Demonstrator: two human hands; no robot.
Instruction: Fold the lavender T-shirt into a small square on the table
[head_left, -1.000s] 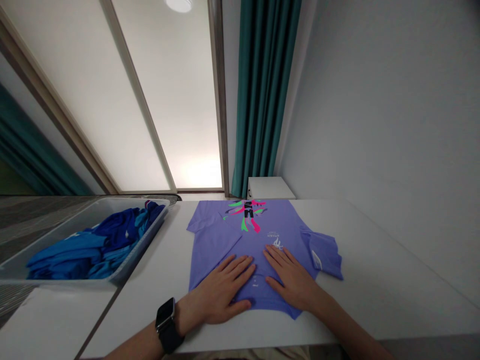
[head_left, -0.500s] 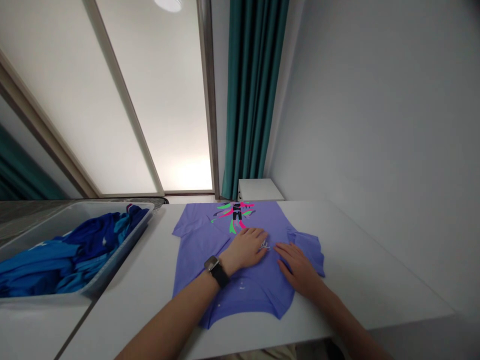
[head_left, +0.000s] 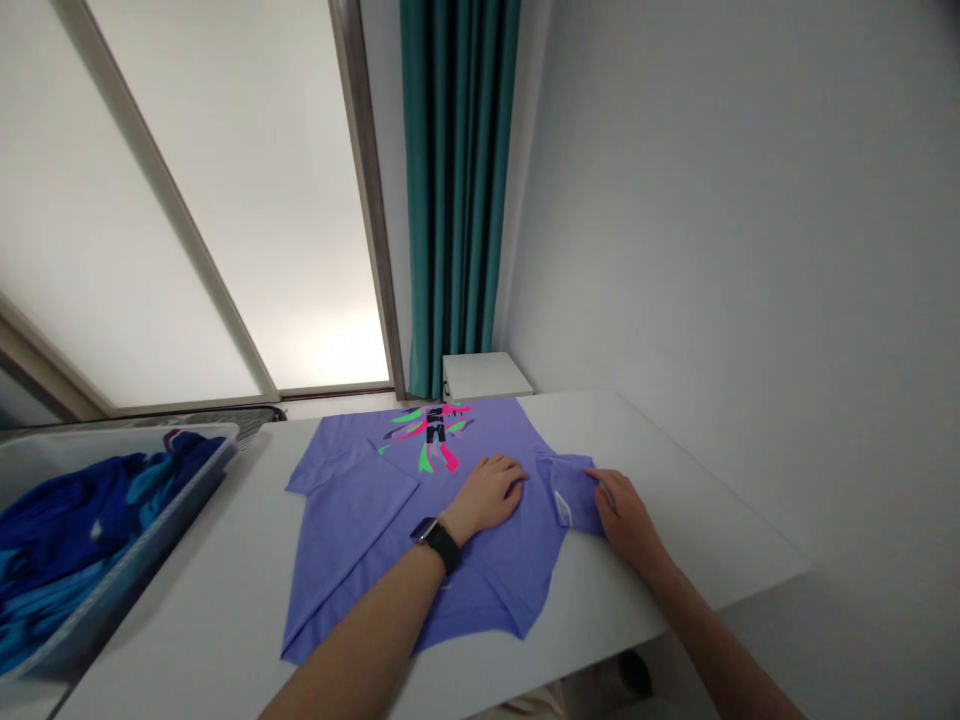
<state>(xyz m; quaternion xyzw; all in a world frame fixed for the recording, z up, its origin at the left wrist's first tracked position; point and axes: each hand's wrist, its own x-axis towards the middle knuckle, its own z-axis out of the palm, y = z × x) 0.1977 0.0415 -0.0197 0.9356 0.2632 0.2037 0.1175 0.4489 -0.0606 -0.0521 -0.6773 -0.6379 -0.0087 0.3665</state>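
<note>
Head view: the left hand (head_left: 486, 494) lies flat on the purple T-shirt (head_left: 352, 530); the right hand (head_left: 628, 518) has its fingers (head_left: 609, 492) on the folded sleeve (head_left: 571, 492) (gripping or resting, hard to tell), near the surface (head_left: 675, 480) edge.

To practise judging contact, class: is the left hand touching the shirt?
Touching. The head view shows the left hand lying flat on the purple shirt, with palm and fingers on the cloth.

Nothing legible; black marks in print (head_left: 434, 432) on lavender T-shirt (head_left: 352, 510) (possibly letters, too skewed to tell).
</note>
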